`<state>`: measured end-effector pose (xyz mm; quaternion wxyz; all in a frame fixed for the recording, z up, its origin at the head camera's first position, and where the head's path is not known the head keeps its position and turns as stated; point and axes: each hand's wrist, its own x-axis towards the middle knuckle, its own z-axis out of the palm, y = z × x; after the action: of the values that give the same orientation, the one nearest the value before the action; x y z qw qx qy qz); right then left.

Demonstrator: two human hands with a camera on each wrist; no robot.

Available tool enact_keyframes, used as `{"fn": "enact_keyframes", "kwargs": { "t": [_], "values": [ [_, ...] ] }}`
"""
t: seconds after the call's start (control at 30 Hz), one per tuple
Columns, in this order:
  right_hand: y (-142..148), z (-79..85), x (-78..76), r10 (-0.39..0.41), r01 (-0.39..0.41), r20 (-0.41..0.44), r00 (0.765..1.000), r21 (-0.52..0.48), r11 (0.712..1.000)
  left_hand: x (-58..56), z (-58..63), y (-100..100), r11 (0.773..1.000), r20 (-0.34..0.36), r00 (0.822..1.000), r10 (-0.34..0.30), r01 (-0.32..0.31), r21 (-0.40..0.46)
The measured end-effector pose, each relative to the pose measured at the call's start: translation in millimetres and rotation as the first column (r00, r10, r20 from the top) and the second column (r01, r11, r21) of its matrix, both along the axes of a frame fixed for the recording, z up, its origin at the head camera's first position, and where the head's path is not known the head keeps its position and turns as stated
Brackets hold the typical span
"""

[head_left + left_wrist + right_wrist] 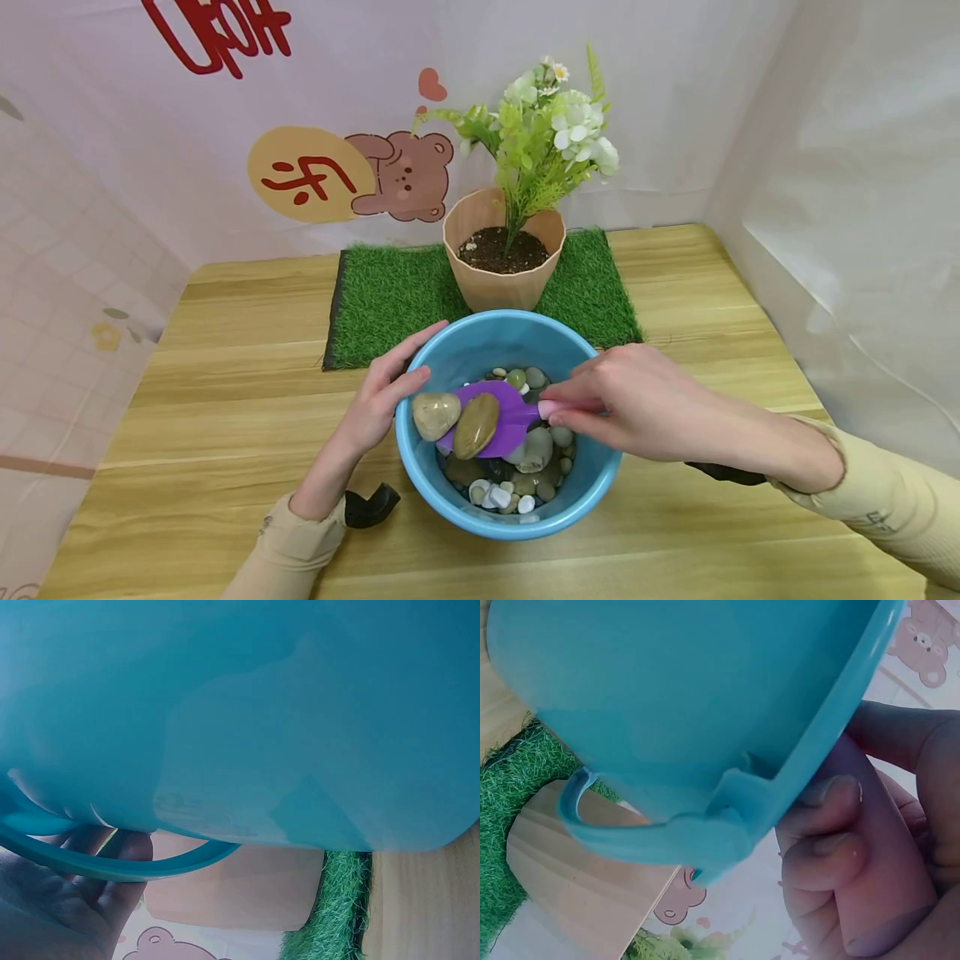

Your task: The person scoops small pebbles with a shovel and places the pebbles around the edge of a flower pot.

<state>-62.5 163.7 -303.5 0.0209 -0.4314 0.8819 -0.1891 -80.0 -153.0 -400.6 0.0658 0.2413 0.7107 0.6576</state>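
Observation:
A blue bucket [420,492] stands on the table, holding several pebbles and larger stones, apparently in water. My left hand [378,400] holds its left rim, with the bucket's handle [180,864] crossing in front of the fingers in the left wrist view. In my right hand [637,404] is the pink handle [877,862] of a toy shovel, gripped by curled fingers. The shovel's purple blade [513,425] lies over the bucket's opening. A brown oval stone [476,425] rests on the blade, and a beige stone [435,415] sits at its left edge near the rim.
Behind the bucket, a peach flowerpot [498,287] with soil and white flowers [577,125] stands on a green turf mat [382,308]. A printed cloth backdrop [660,108] encloses the wooden table [240,350]. A black piece [371,506] juts out by the left wrist.

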Motion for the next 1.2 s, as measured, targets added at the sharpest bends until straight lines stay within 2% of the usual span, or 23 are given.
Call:
{"fn": "enact_keyframes", "kwargs": {
  "t": [0.3,0.6,0.93,1.2],
  "values": [
    [17.6,3.8,3.6,-0.040,0.036,-0.047,0.998,-0.076,0.996,1.5,0.1,1.4,1.000,-0.002,1.000,0.003,-0.003,0.000],
    [31.4,16.8,-0.8,-0.137,0.136,-0.021,0.990,-0.063,0.989,2.5,1.4,0.1,0.999,0.006,1.000,0.022,-0.022,-0.033],
    [40.0,28.8,-12.0,-0.239,0.238,-0.015,0.971,-0.052,0.970,2.5,2.2,-0.7,0.999,0.027,0.999,0.022,-0.022,-0.031],
    [44.1,30.2,-30.9,-0.321,0.321,-0.026,0.947,-0.010,0.947,1.6,3.2,-0.3,0.999,0.026,1.000,0.014,-0.013,-0.030]
  ]
}}
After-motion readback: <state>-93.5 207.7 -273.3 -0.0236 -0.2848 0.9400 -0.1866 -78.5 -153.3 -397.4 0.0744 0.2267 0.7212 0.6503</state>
